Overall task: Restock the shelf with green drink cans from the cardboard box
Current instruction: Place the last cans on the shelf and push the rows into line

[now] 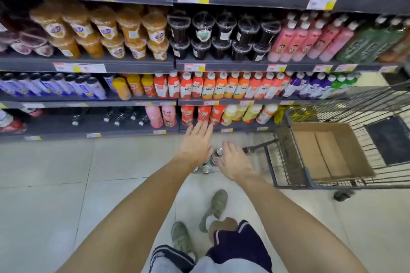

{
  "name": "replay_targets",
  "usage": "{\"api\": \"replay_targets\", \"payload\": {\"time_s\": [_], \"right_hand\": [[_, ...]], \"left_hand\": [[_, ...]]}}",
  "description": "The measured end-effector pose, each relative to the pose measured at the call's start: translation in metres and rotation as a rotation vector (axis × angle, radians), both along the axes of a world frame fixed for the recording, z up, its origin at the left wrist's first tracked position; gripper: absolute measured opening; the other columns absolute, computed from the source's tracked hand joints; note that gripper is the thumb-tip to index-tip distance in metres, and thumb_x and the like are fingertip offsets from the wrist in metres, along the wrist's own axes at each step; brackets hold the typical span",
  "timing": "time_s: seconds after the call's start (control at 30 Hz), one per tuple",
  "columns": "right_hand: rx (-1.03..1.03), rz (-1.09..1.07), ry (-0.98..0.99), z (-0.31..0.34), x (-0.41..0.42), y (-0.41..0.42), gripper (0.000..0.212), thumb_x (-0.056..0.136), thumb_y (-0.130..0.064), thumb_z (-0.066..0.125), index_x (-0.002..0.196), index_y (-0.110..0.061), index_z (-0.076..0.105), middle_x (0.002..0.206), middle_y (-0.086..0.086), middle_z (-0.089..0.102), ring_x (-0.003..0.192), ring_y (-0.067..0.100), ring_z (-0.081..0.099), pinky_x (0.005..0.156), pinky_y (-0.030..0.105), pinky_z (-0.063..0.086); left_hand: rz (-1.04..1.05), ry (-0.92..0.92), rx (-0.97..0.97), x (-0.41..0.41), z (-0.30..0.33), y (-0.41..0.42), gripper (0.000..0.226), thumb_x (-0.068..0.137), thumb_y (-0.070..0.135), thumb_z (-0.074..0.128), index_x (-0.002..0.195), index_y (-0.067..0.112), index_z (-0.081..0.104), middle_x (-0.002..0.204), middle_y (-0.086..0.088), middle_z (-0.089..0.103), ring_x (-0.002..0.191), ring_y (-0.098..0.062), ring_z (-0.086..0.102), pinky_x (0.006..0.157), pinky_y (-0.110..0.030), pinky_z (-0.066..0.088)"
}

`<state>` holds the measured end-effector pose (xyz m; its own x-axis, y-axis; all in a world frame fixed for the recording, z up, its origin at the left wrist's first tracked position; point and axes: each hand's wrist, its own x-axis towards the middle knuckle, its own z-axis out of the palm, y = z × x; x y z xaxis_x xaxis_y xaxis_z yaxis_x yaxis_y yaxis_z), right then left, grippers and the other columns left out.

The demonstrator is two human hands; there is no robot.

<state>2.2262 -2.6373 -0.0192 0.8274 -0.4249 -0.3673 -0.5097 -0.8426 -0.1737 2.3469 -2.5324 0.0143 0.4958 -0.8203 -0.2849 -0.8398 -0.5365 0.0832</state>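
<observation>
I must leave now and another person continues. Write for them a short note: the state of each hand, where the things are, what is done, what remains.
Left hand: open, fingers straight, holds nothing, reaching over the cans.
Right hand: open, holds nothing, also over the cans.
Cans: a small group stands on the floor tiles in front of the bottom shelf; only their tops show, so the colour is unclear.
Cardboard box: in the shopping cart on the right; its visible inside looks empty.
Done: box seems unloaded.
Left: lift the cans from the floor onto the shelf.
</observation>
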Motion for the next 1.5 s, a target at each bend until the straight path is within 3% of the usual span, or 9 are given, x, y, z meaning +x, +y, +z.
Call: {"api": "replay_targets", "payload": {"time_s": [0.23, 0.3, 0.4, 0.43, 0.53, 0.6, 0.9, 1.23, 1.5], "right_hand": [[0.052, -0.03, -0.026, -0.013, -0.018, -0.004, 0.061, 0.099, -0.04, 0.046, 0.146, -0.004, 0.032, 0.145, 0.014, 0.038, 0.136, 0.031, 0.034, 0.114, 0.037, 0.025], [0.075, -0.044, -0.008, -0.022, -0.02, -0.011, 0.066, 0.1, -0.043, 0.043, 0.15, -0.004, 0.025, 0.152, 0.015, 0.032, 0.142, 0.03, 0.028, 0.117, 0.036, 0.021], [0.126, -0.076, 0.022, -0.04, -0.024, -0.017, 0.073, 0.101, -0.044, 0.041, 0.155, -0.004, 0.013, 0.159, 0.014, 0.021, 0.148, 0.027, 0.017, 0.121, 0.036, 0.014], [0.149, -0.082, 0.035, -0.047, -0.026, -0.018, 0.074, 0.1, -0.045, 0.041, 0.156, -0.004, 0.012, 0.16, 0.013, 0.02, 0.149, 0.027, 0.015, 0.122, 0.037, 0.013], [0.2, -0.073, 0.056, -0.076, -0.029, -0.019, 0.075, 0.101, -0.046, 0.038, 0.156, -0.005, 0.01, 0.162, 0.013, 0.016, 0.15, 0.028, 0.011, 0.123, 0.038, 0.012], [0.224, -0.067, 0.069, -0.098, -0.024, -0.023, 0.074, 0.101, -0.047, 0.038, 0.156, -0.006, 0.012, 0.162, 0.012, 0.017, 0.15, 0.027, 0.012, 0.123, 0.037, 0.011], [0.296, -0.146, 0.126, -0.234, -0.011, -0.045, 0.071, 0.097, -0.045, 0.049, 0.151, -0.006, 0.025, 0.151, 0.013, 0.034, 0.144, 0.028, 0.025, 0.119, 0.037, 0.022], [0.322, -0.121, 0.187, -0.417, 0.01, -0.047, 0.074, 0.096, -0.048, 0.051, 0.151, -0.008, 0.022, 0.153, 0.01, 0.03, 0.145, 0.026, 0.022, 0.118, 0.038, 0.026], [0.285, -0.11, 0.125, -0.54, 0.045, -0.055, 0.073, 0.093, -0.043, 0.06, 0.148, -0.008, 0.027, 0.147, 0.009, 0.037, 0.138, 0.026, 0.032, 0.109, 0.038, 0.035]], "left_hand": [[-0.01, 0.011, 0.087, -0.016, -0.016, -0.003, 0.073, 0.099, 0.046, 0.039, 0.154, 0.007, 0.009, 0.161, -0.011, 0.011, 0.149, -0.029, 0.008, 0.12, -0.044, 0.009], [-0.004, 0.019, 0.084, -0.02, -0.025, -0.003, 0.075, 0.094, 0.046, 0.05, 0.151, 0.006, 0.023, 0.157, -0.013, 0.023, 0.144, -0.03, 0.02, 0.117, -0.044, 0.02], [0.002, 0.027, 0.124, -0.027, -0.039, 0.0, 0.076, 0.07, 0.049, 0.076, 0.129, 0.005, 0.058, 0.132, -0.014, 0.057, 0.122, -0.03, 0.05, 0.098, -0.042, 0.047], [-0.007, 0.027, 0.138, -0.029, -0.048, 0.002, 0.078, 0.068, 0.05, 0.078, 0.129, 0.004, 0.059, 0.132, -0.016, 0.058, 0.122, -0.03, 0.053, 0.097, -0.042, 0.048], [0.03, 0.069, 0.217, -0.034, -0.078, 0.003, 0.075, 0.096, 0.047, 0.047, 0.153, 0.005, 0.02, 0.16, -0.015, 0.018, 0.147, -0.029, 0.019, 0.118, -0.044, 0.018], [0.096, 0.116, 0.263, -0.034, -0.097, -0.005, 0.071, 0.101, 0.044, 0.035, 0.155, 0.008, 0.006, 0.162, -0.013, 0.005, 0.15, -0.027, 0.006, 0.12, -0.042, 0.008], [0.08, 0.18, 0.31, -0.031, -0.222, -0.032, 0.069, 0.101, 0.041, 0.032, 0.154, 0.006, 0.006, 0.161, -0.013, 0.012, 0.148, -0.027, 0.01, 0.12, -0.041, 0.013], [0.059, 0.262, 0.348, -0.018, -0.418, -0.019, 0.067, 0.102, 0.042, 0.031, 0.155, 0.012, 0.002, 0.163, -0.012, 0.004, 0.15, -0.025, 0.004, 0.122, -0.04, 0.009], [0.013, 0.237, 0.259, 0.016, -0.563, -0.034, 0.069, 0.1, 0.042, 0.039, 0.154, 0.012, 0.008, 0.162, -0.012, 0.01, 0.149, -0.027, 0.01, 0.121, -0.041, 0.012]]}}
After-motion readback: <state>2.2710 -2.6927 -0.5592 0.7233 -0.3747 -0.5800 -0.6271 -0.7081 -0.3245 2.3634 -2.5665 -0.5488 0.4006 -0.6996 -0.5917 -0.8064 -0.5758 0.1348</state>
